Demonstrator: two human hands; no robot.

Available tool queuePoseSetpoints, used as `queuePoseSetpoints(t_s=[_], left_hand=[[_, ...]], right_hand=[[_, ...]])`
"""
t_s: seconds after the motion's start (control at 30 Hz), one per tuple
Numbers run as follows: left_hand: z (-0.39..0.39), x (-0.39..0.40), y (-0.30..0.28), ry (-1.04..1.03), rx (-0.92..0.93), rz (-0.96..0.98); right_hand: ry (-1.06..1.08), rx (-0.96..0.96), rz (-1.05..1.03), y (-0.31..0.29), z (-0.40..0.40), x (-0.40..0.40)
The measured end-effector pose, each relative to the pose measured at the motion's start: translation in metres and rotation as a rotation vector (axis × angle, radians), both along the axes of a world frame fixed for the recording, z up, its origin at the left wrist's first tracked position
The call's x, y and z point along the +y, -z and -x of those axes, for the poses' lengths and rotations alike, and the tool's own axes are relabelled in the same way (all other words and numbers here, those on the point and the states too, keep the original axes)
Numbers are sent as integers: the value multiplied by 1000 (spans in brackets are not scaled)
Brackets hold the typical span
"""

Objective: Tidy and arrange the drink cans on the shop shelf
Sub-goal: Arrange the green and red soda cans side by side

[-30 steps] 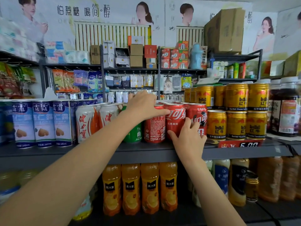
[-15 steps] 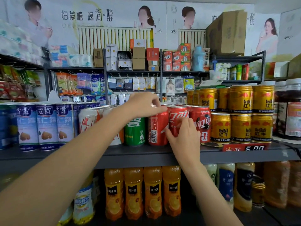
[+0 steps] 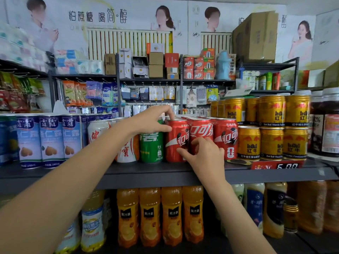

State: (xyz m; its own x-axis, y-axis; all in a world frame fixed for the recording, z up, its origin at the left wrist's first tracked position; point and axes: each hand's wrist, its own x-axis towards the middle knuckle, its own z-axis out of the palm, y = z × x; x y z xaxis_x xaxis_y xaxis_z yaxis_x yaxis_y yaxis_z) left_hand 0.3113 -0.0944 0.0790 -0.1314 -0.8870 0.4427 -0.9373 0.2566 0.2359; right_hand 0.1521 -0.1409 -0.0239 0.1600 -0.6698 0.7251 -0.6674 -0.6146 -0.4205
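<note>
Three red cola cans stand side by side at the front of the grey shop shelf [image 3: 146, 173], between a green soda can [image 3: 151, 147] on their left and a two-tier stack of gold energy-drink cans [image 3: 271, 142] on their right. Each red can is upright, with white script on its label; more red tops show in the rows behind. The left red can [image 3: 176, 140] stands just beside the green can, the middle red can [image 3: 200, 132] touches it, and the right red can [image 3: 226, 138] closes the row. Further left stand white-and-orange cans [image 3: 97, 131] and blue-labelled cans [image 3: 51, 140].

The left hand [image 3: 148, 120] reaches over the green can; its thumb lies against the upper side of the left red can and its curled fingers pinch that can's top rim. The right hand [image 3: 203, 154] is raised in front of the row, fingers bent, with its fingertips touching the lower front of the left and middle red cans; whether it truly grips either cannot be told.

On the shelf below stand orange juice bottles [image 3: 150, 217]. A red price tag [image 3: 277, 165] sits on the shelf edge beneath the gold cans.
</note>
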Motion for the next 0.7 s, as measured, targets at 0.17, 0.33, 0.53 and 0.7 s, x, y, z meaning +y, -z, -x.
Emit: queuePoseSetpoints(t_s=[0.17,0.33,0.53,0.7], left_hand=[[11,-9,5,-169,-87,148],[17,-13,2,-176,-125,121],[14,-11,-3,-121,-58,8],[10,-13,-7,-130,-47,-30]], right_hand=[[99,42,-29,5,-11,3],[151,65,-17,1,-13,7],[131,-3,24,3,-10,6],[282,-118,-4,1,23,-7]])
